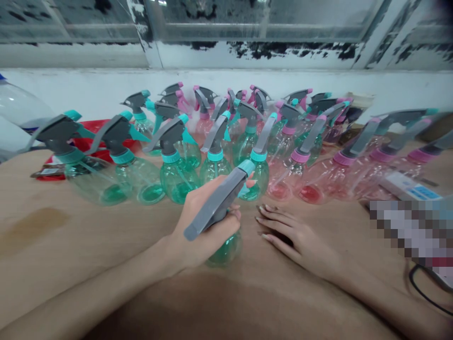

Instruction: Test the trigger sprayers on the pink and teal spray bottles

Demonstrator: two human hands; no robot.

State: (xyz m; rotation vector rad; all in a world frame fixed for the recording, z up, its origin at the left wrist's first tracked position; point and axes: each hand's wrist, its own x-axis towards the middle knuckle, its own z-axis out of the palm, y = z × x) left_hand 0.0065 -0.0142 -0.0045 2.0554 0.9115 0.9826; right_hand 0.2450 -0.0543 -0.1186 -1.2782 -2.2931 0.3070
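Observation:
My left hand (200, 231) is wrapped round the neck of a green spray bottle (226, 250) with a grey trigger head and a teal nozzle. The bottle is close in front of me, its head tipped toward the upper right, and my fingers hide its collar. My right hand (297, 236) rests on the wooden table (116, 241) beside it, fingers stretched out and slightly apart, holding nothing. Just beyond my hands stands a front row with green bottles (179, 182) on the left and pink bottles (313, 182) on the right.
More spray bottles crowd behind the front row, against the white wall (99, 89). At the left are red packaging (53, 172) and a large clear container (21, 104). A small white box (410, 186), a blurred-out flat object (410, 236) and a black cable (424, 293) lie at the right.

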